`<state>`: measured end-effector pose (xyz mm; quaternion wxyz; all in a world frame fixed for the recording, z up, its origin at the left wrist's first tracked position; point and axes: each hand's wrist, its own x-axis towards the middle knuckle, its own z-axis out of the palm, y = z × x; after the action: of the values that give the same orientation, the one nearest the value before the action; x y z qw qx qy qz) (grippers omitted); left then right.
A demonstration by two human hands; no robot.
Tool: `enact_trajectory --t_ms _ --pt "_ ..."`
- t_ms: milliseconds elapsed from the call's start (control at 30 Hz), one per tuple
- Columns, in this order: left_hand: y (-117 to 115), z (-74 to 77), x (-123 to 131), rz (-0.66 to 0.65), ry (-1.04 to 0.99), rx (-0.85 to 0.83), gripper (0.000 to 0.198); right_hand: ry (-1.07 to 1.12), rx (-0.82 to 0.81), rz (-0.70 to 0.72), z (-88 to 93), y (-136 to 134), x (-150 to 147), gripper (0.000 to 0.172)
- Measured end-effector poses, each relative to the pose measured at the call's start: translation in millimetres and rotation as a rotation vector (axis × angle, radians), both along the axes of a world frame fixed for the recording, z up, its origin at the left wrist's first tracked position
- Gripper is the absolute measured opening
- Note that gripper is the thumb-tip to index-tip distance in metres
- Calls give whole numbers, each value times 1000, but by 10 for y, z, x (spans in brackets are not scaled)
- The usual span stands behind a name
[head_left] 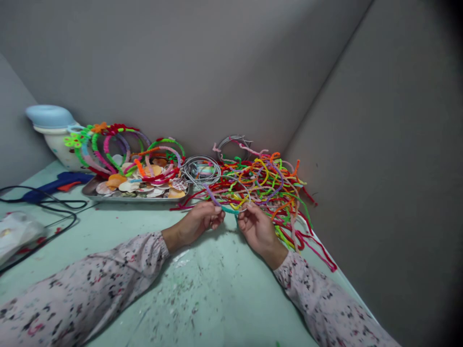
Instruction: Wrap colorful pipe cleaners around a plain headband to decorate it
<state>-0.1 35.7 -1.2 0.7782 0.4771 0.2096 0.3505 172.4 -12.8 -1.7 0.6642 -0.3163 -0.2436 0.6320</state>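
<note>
Between my hands is a thin metal headband (249, 190) partly wrapped in pipe cleaner, a purple stretch (211, 194) on its left and a teal stretch (229, 210) at the bottom. My left hand (202, 219) pinches it where purple meets teal. The fingers of my right hand (257, 229) are closed at the other end of the teal pipe cleaner, beside the bare wire; a short teal tail hangs down there. Just behind my hands lies a tangled heap of colourful pipe cleaners (278, 180), partly hidden by the right hand.
At left a metal tray (135, 198) holds seashells and several wrapped headbands (108, 149). Behind it stands a white container with a blue lid (50, 115). A blue glue gun (54, 185), black cable (74, 219) and plastic bag (18, 233) lie left. Bare wire hoops (202, 168) sit mid-back. Grey walls enclose the table.
</note>
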Motion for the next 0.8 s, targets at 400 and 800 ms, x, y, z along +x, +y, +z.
enact_trajectory --t_ms 400,800 --pt "-12 7 12 16 22 54 16 -257 129 -91 -21 -44 -12 14" --pt "-9 18 42 25 -16 5 5 -305 150 -101 -13 -62 -29 14"
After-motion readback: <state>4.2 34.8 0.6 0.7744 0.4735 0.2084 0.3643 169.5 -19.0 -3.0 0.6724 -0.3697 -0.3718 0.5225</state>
